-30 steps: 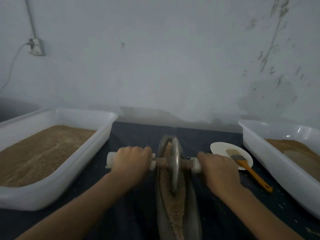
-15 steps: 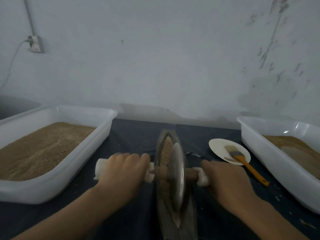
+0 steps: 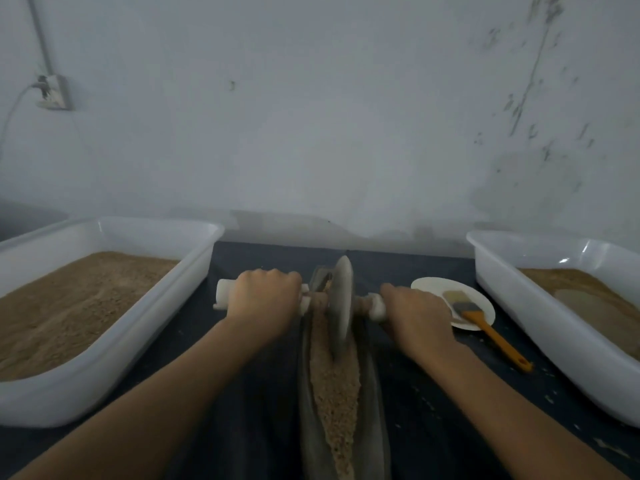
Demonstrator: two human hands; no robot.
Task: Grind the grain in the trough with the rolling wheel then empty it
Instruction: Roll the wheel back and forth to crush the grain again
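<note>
**Both hands on the wheel's handles at the far end of the trough**

A long, narrow metal trough (image 3: 375, 403) lies on the dark table (image 3: 249, 410), running straight away from the person. Crushed tan grain (image 3: 334, 393) fills its channel along most of the visible length. The grey disc-shaped wheel (image 3: 341, 299) stands upright on edge in the channel near the far end of the trough, its lower rim sunk into the grain.

A handle (image 3: 225, 294) sticks out from each side of the wheel, brown next to the disc and white further out. The left hand (image 3: 265, 299) grips the left handle from above, fingers curled round it, with the white end showing past the knuckles. The right hand (image 3: 419, 315) holds the right handle in the same way, fingers wrapped round it; only a short white piece shows between this hand and the wheel. Both forearms reach in from the near edge.

A large white plastic tub (image 3: 145, 337) sits to the left of the trough, filled with coarse brown grain. A second white tub (image 3: 540, 327) sits to the right, holding a lower layer of brown material. Between the right tub and the trough lies a small white plate (image 3: 433, 289), just beside the right hand. A brush (image 3: 485, 323) with an orange handle rests with its bristles on the plate and its handle stretching onto the table. A pale wall (image 3: 311, 116) stands behind, with a socket (image 3: 52, 93) at upper left.
</note>
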